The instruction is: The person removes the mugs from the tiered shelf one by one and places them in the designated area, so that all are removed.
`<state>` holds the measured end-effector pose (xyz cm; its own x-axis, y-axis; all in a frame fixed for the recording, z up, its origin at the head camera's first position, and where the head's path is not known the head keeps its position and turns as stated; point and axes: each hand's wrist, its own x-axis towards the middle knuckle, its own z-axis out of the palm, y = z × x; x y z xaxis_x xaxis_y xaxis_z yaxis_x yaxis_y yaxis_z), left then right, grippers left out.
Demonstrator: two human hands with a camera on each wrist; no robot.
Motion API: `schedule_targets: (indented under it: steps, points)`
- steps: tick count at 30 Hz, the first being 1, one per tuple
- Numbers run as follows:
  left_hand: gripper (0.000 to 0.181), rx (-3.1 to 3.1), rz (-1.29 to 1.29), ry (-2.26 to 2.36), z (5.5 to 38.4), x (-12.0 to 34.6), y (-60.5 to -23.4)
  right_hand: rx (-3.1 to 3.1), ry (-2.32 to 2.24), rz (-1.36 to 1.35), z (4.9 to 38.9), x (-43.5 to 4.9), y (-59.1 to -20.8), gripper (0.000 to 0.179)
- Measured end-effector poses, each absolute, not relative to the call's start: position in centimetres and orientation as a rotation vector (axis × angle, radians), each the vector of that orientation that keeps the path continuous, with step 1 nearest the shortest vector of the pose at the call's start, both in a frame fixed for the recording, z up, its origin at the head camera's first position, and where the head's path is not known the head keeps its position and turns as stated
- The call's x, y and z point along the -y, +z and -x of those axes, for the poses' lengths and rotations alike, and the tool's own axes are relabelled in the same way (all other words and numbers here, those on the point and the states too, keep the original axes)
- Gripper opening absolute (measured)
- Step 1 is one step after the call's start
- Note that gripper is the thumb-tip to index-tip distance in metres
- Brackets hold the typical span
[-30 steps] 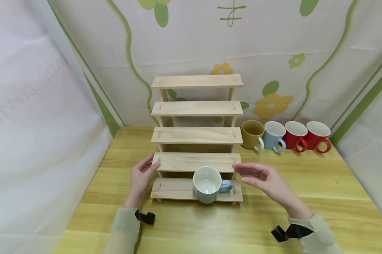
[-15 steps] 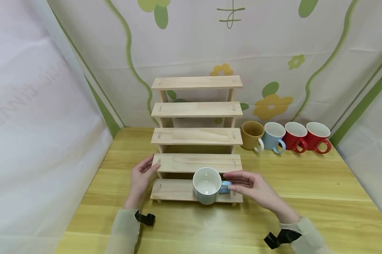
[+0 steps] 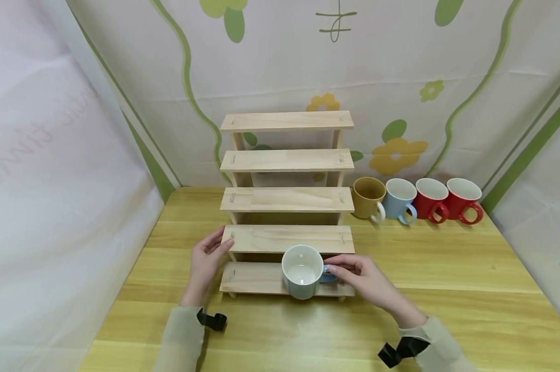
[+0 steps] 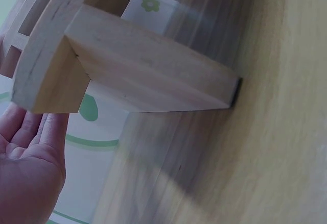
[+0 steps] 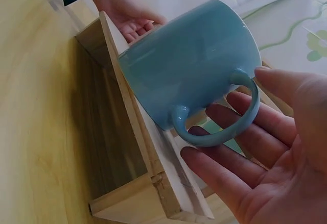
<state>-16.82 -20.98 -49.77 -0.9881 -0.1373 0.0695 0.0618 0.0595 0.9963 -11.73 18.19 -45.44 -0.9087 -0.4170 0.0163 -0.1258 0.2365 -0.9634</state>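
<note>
A light blue mug (image 3: 302, 272) with a white inside stands upright on the lowest step of a tiered wooden shelf (image 3: 286, 199), its handle to the right. At that handle (image 5: 219, 132) is my right hand (image 3: 365, 279), thumb on the near side and fingers behind, pinching it. My left hand (image 3: 206, 261) holds the left end of the second step from the bottom, thumb on top. In the left wrist view, the fingers (image 4: 48, 129) reach along the end of the board, and the thumb is hidden.
At the back right, beside the shelf, a mustard mug (image 3: 369, 198), a second light blue mug (image 3: 399, 199) and two red mugs (image 3: 463, 199) stand in a row on the wooden table (image 3: 447, 289). A printed cloth (image 3: 280, 62) hangs behind.
My right hand has moved left from beside the shelf to the mug's handle, and its thumb and fingers have closed on it. The left hand and the mug have stayed in place.
</note>
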Motion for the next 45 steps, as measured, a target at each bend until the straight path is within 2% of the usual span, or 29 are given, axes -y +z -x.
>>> schedule_targets:
  steps: [9,27,45]
  points:
    - [0.049,2.178,-0.084,-2.062,16.8,20.9,-49.7,-2.255,-1.752,0.551,11.6,-18.2,-45.7,0.018]
    - [0.049,2.174,-0.076,-2.065,16.8,20.9,-49.7,-2.310,-1.744,0.566,11.5,-18.4,-45.6,0.012]
    - [0.050,2.189,-0.074,-2.065,16.8,21.0,-49.6,-2.422,-2.029,0.596,10.5,-23.0,-40.4,0.014]
